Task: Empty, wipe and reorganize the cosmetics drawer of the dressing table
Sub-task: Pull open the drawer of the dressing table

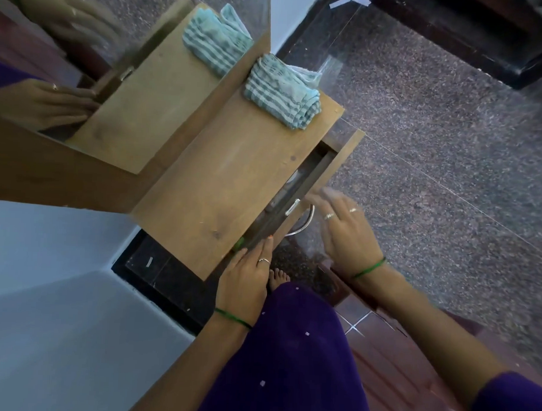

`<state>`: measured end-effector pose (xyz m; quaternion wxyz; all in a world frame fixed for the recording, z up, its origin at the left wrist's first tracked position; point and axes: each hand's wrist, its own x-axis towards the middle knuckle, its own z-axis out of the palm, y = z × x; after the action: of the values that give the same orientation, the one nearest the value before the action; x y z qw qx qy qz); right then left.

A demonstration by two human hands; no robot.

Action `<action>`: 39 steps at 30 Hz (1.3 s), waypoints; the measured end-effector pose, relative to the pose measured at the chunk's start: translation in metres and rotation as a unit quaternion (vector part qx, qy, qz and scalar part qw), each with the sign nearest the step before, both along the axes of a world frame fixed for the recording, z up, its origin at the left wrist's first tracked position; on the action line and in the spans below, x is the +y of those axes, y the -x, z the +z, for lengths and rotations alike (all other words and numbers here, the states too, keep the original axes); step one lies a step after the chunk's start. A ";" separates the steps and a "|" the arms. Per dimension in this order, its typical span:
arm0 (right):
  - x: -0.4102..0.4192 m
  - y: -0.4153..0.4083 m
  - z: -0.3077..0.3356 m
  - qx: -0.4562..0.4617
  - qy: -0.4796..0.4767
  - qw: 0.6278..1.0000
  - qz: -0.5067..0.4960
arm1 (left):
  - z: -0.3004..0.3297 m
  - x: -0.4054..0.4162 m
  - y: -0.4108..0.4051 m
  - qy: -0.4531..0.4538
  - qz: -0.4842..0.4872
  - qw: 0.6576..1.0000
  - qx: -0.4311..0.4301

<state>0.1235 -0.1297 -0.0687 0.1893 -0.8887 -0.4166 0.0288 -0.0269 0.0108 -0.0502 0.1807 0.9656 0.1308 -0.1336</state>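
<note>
The wooden dressing table top (221, 173) runs diagonally through the frame. Its drawer (342, 164) stands slightly pulled out, showing a narrow dark gap with dim items inside that I cannot make out. A curved metal handle (306, 222) sits on the drawer front. My left hand (246, 272) rests with straight fingers on the drawer's near edge beside a small green object (240, 243). My right hand (345, 229) hovers blurred just past the handle, fingers loosely spread, holding nothing visible. A folded teal striped cloth (283, 92) lies at the table's far end.
A mirror (115, 61) behind the table reflects the cloth, the top and my hands. Speckled granite floor (450, 134) spreads to the right. A dark skirting (156, 278) and white wall (61, 290) lie left. My bare foot (279, 278) stands under the table edge.
</note>
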 end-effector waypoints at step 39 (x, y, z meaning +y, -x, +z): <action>-0.107 -0.051 0.027 0.084 0.418 0.899 0.101 | -0.007 -0.119 -0.002 0.271 -0.007 0.958 0.096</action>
<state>0.1742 -0.2371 -0.0415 -0.1696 -0.8332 -0.4365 0.2940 -0.0246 -0.1086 -0.0568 0.4211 0.8641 0.0997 -0.2570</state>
